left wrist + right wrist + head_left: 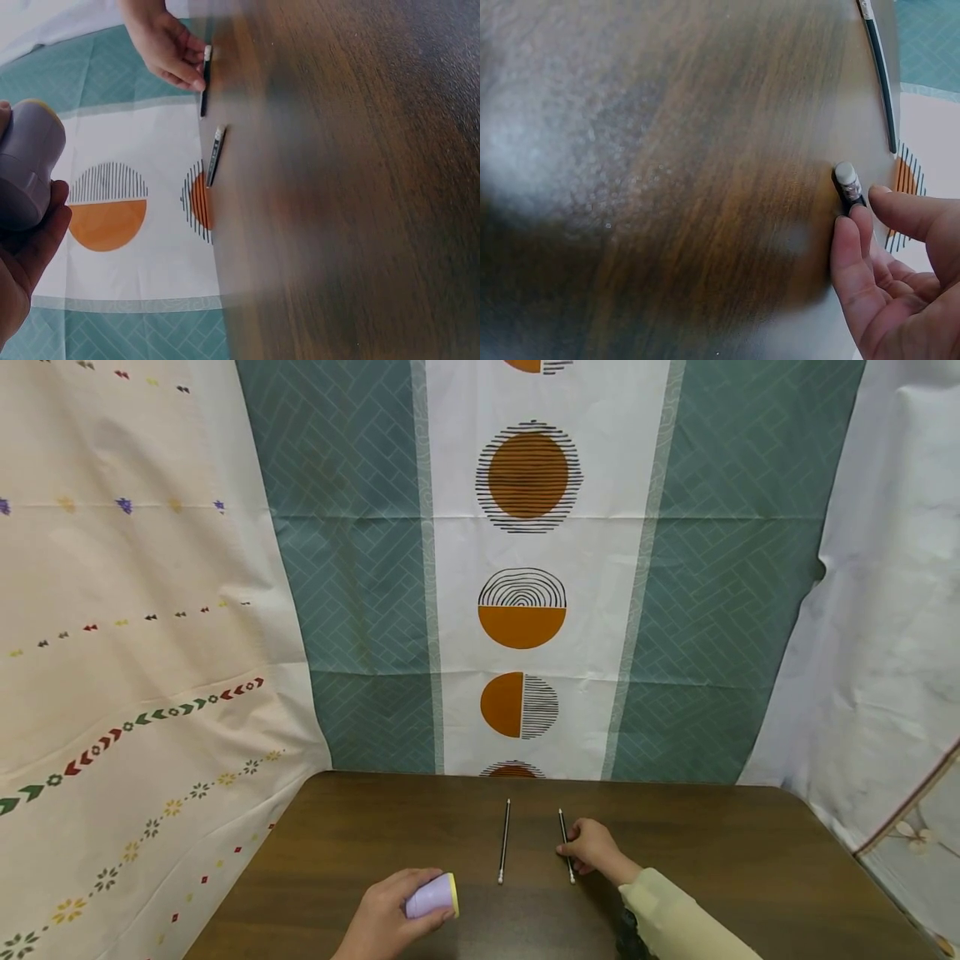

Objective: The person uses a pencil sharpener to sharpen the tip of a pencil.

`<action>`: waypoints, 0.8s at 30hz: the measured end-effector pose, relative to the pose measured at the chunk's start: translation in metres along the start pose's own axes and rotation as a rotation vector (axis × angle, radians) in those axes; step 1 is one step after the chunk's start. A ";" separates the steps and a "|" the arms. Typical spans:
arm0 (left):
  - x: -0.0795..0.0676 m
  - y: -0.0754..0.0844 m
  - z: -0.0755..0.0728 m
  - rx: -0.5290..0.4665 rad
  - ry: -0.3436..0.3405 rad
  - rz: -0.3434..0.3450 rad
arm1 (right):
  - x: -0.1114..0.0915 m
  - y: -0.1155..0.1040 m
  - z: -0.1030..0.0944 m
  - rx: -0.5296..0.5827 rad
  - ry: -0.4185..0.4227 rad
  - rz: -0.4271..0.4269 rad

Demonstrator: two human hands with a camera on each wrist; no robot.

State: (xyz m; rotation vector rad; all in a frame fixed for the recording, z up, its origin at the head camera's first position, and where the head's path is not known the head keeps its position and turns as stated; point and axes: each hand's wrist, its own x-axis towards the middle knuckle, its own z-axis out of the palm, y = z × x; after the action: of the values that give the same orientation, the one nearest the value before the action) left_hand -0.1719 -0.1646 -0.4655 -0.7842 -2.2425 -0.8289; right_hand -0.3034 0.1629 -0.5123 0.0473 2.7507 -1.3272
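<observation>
The left hand (384,914), at the near side and left of the middle, holds a lilac cup (427,897) with its fingers and thumb curled round it. The cup lies sideways in this grip, with its yellow end to the right. The right hand (597,850) is farther away and to the right. Its thumb and fingers pinch the right pencil (562,827), whose eraser end points to the near side. Whether this pencil touches the table (697,843) everywhere, I cannot tell. The left pencil (505,839) lies on the dark brown table, between the two hands and near the right pencil, its eraser end also to the near side. On the far side hangs a green and white cloth (360,610) with orange circles.
</observation>
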 end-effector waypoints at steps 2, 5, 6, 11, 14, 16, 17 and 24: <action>0.000 -0.001 0.000 0.004 0.009 0.015 | -0.001 -0.001 0.000 -0.003 -0.004 0.003; -0.001 -0.002 0.000 0.011 0.018 0.031 | -0.002 0.000 0.000 -0.001 -0.006 0.004; -0.001 -0.002 0.000 0.013 0.020 0.032 | -0.002 0.000 0.000 0.001 -0.007 0.005; -0.002 -0.002 0.001 0.019 0.020 0.027 | -0.002 0.002 0.000 0.012 -0.005 0.004; -0.002 -0.002 0.001 0.012 0.016 0.028 | -0.004 0.001 -0.001 0.013 -0.004 0.000; -0.002 -0.002 0.001 0.007 0.016 0.028 | -0.005 0.000 -0.001 0.016 -0.003 0.000; -0.002 -0.002 0.001 0.004 0.016 0.029 | -0.006 0.000 -0.002 0.016 -0.003 0.000; -0.002 -0.003 0.001 0.011 0.031 0.037 | -0.008 -0.002 -0.003 0.017 -0.007 -0.004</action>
State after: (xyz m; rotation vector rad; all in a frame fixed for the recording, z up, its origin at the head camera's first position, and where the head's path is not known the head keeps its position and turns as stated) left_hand -0.1726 -0.1666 -0.4686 -0.7998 -2.1968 -0.8057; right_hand -0.2961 0.1641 -0.5084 0.0387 2.7350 -1.3488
